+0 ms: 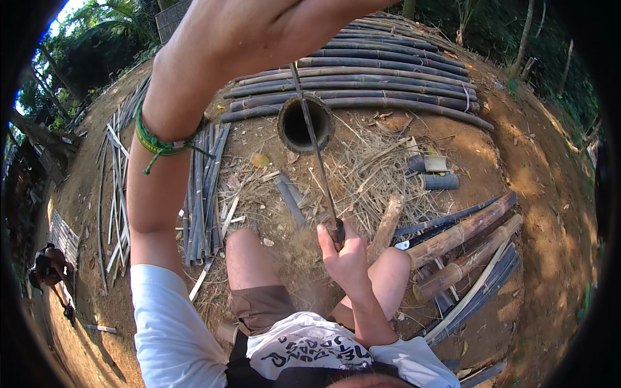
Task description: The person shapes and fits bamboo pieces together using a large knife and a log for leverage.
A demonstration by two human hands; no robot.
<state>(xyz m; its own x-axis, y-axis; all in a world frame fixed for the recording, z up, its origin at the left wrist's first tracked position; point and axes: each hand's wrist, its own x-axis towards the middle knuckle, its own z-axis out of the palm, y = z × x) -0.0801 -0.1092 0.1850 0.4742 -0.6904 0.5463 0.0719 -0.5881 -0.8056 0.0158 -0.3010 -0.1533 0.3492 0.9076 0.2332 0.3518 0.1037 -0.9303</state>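
Other: Head view only. Hands?
Me: My right hand is wrapped round the near end of a long dark strip, thumb up along it. My left hand is raised across the top; fingers out of frame, can't tell if it's gripping.
Other: Strip location?
Me: Slants from between my knees toward the far edge of the ground, crossing in front of the hollow tube. Upper end vanishes behind my left hand. Blade or bamboo, can't tell.
Other: Failure modes?
Me: If my right grip slips, the near end likely jabs my right knee; it's just beside. If the edge is sharp, a slide cuts my palm. Loose green bracelet tails could snag. Footing: shavings litter the ground beyond my knees, slippery. Round logs toward the right edge could roll if bumped.
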